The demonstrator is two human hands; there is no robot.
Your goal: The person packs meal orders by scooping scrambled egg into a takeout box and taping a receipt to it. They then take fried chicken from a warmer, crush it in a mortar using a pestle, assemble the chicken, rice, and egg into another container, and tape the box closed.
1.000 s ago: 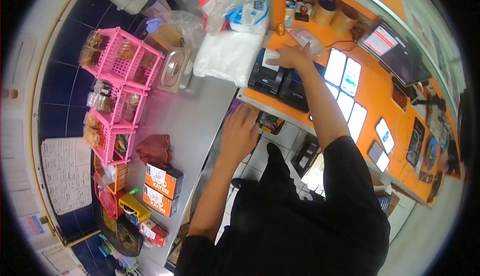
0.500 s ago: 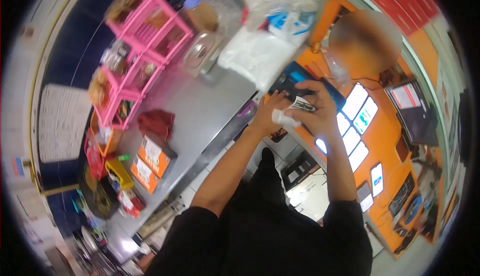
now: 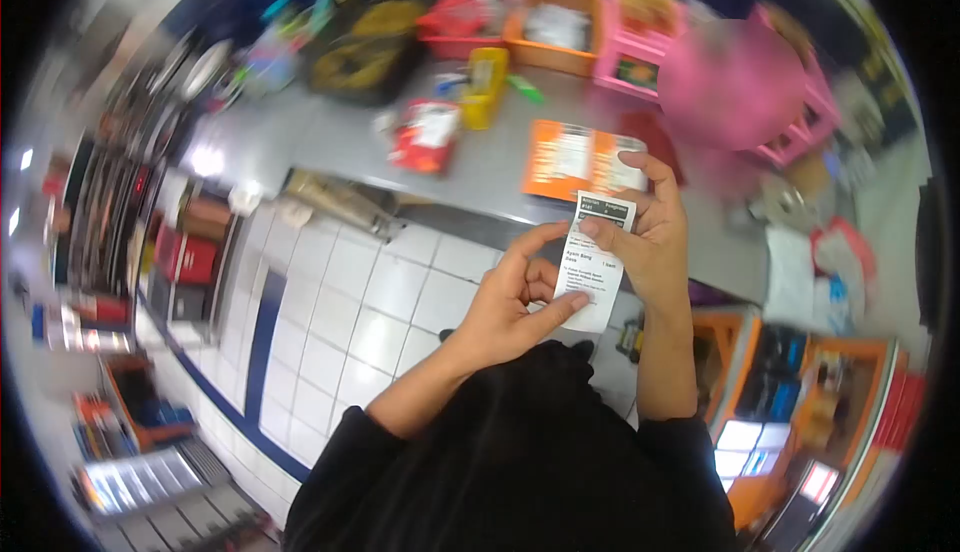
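A printed paper receipt [image 3: 598, 262] is held up in front of my body, its dark header at the top and lines of text below. My left hand [image 3: 525, 297] pinches its lower left edge, thumb lying on the printed face. Higher up, my right hand [image 3: 650, 232] grips the right side near the header, with the thumb across the print and the index finger raised. Behind the receipt, an orange and white printed box or booklet [image 3: 556, 157] lies on the metal counter [image 3: 480, 177], apart from both hands.
On the counter stand a yellow holder [image 3: 485, 89], a red packet [image 3: 427, 135], a red basket [image 3: 468, 20], an orange bin [image 3: 555, 27] and a pink rack [image 3: 625, 57]. Lit phone screens [image 3: 750, 452] rest on an orange desk at right. White floor tiles [image 3: 355, 322] spread at left.
My view has swung left from the orange desk to the metal counter. The receipt, curled between my hands before, is now stretched out flat with both hands on it.
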